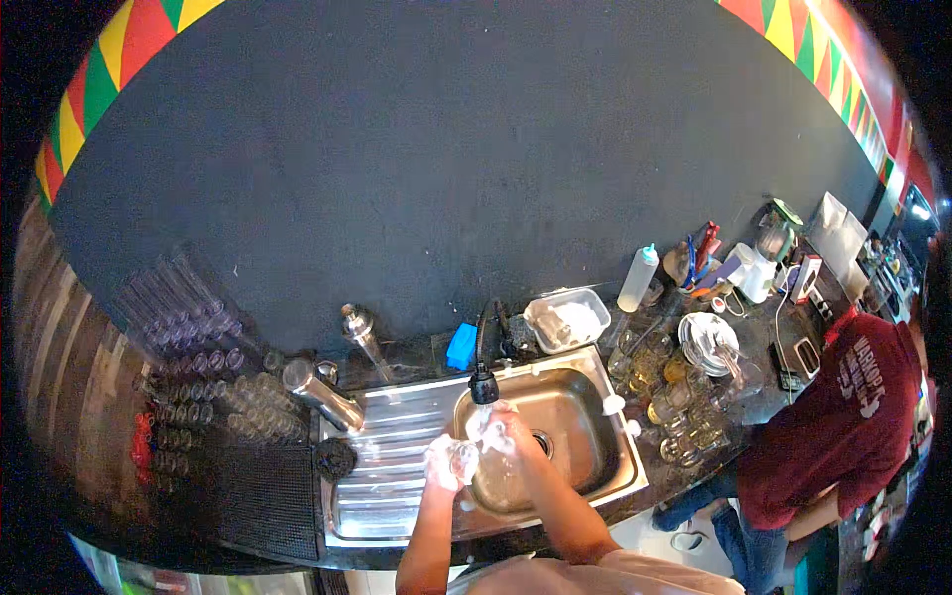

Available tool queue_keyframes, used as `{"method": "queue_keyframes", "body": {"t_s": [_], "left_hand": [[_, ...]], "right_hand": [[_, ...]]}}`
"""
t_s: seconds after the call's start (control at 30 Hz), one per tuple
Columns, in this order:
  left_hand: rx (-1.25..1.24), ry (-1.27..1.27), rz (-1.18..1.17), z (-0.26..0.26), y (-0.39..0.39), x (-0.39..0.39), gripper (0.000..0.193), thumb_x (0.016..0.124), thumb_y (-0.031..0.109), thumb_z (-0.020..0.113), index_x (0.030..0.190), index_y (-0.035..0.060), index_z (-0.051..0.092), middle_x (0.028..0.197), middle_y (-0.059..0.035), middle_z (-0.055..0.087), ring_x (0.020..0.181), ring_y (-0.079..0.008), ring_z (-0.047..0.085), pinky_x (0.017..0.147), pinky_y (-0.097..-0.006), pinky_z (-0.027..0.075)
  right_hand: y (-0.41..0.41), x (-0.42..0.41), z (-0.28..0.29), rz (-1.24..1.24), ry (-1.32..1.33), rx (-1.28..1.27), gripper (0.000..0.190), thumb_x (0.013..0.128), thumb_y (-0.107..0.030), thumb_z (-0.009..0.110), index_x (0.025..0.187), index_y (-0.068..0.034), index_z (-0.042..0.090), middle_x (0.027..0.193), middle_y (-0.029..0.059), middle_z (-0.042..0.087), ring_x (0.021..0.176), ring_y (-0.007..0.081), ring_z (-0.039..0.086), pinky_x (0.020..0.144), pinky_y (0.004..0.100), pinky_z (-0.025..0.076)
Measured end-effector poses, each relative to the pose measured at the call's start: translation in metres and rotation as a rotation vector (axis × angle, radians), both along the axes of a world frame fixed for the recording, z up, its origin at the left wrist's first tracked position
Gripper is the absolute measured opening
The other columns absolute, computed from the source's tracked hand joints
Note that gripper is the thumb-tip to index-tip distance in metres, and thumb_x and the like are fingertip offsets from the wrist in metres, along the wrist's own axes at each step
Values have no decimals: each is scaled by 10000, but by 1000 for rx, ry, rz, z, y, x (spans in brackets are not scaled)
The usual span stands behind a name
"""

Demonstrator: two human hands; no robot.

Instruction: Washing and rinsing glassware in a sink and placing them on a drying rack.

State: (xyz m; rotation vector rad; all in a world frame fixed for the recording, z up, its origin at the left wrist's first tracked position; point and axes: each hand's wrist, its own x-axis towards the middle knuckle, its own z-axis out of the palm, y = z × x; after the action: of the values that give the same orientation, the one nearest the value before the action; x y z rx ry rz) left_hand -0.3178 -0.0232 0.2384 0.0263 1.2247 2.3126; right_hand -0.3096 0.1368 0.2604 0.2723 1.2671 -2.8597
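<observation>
At the stainless steel sink point(573, 476), my left hand point(439, 462) grips a clear drinking glass point(465, 461) over the drainboard side of the basin. White suds coat the hand. My right hand point(509, 430), also foamy, is directly under the black faucet head point(483, 387), where water seems to run onto it. Something pale and bright is at its fingers, but glare and foam hide what it is. The basin drain point(541, 444) shows beyond my right wrist. Left of my hands lies the ribbed drainboard point(401, 428).
Used glasses point(680, 416) crowd the right counter, near stacked plates point(706, 342). Behind the sink are a plastic tub point(569, 320) and a blue object point(462, 346). Leftward are a metal cylinder point(323, 394), black round object point(336, 458), black mat point(268, 498) and glass rows point(197, 387). A person point(840, 424) stands right.
</observation>
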Motion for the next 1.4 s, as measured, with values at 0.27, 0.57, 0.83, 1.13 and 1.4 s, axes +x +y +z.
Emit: {"method": "queue_keyframes", "body": {"t_s": [0.27,0.57,0.83,1.13,1.4], "left_hand": [[263,-379,98,19,-3,17,204,806,264,465,796,77,545,738,-97,586,650,-226,594,556,-361,513],[-18,-370,267,35,21,19,153,792,227,474,719,104,528,669,-55,548,588,-207,568,482,-341,488],[-139,-114,198,39,40,27,160,730,195,544,641,62,554,604,-42,544,568,-192,568,482,-333,457],[-108,-194,393,-15,72,0,175,773,242,506,719,81,550,656,-43,548,520,-181,531,435,-324,430],[-622,170,445,-89,124,-23,313,756,324,611,901,50,571,663,-49,556,542,-163,532,464,-303,426]], "right_hand": [[-21,-31,1,-94,-319,-105,165,786,-256,583,745,-119,501,540,15,447,441,149,458,387,257,373],[-2,-27,-14,98,-272,-44,220,831,-281,498,706,-100,511,526,3,446,364,145,416,310,259,313],[3,-31,3,66,-279,-167,151,834,-184,502,740,-74,544,562,48,494,432,155,471,401,280,415],[11,21,-7,202,-184,303,322,772,-290,632,1007,-91,538,901,72,563,722,168,564,579,300,469],[43,53,1,127,-358,-288,351,801,-355,529,1065,-124,521,976,67,567,913,211,527,774,402,420]]}}
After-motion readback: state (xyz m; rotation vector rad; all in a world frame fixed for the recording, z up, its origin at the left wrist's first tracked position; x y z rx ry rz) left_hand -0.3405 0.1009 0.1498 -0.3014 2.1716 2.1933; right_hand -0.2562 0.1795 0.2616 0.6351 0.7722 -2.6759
